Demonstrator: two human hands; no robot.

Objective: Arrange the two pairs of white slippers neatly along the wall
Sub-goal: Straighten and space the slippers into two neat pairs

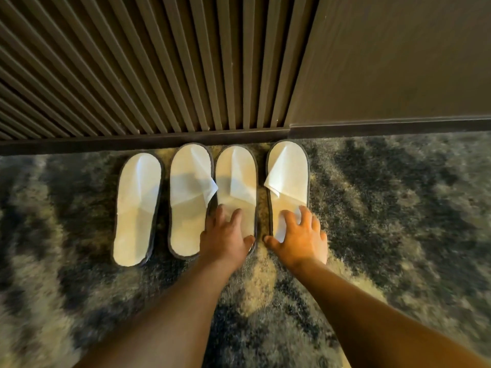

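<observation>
Several white slippers with dark edging lie side by side on the carpet, toes toward the wall. The leftmost slipper (136,208) sits a little further from the wall than the second slipper (190,197). My left hand (225,235) rests with spread fingers on the heel of the third slipper (236,176). My right hand (300,235) presses flat on the heel of the rightmost slipper (288,171). The heels of both right-hand slippers are hidden under my hands. Neither hand is closed around anything.
A slatted dark wooden wall (159,62) and a plain dark panel (398,62) rise behind a dark baseboard (372,128). Mottled grey and cream carpet (398,208) stretches to both sides of the slippers.
</observation>
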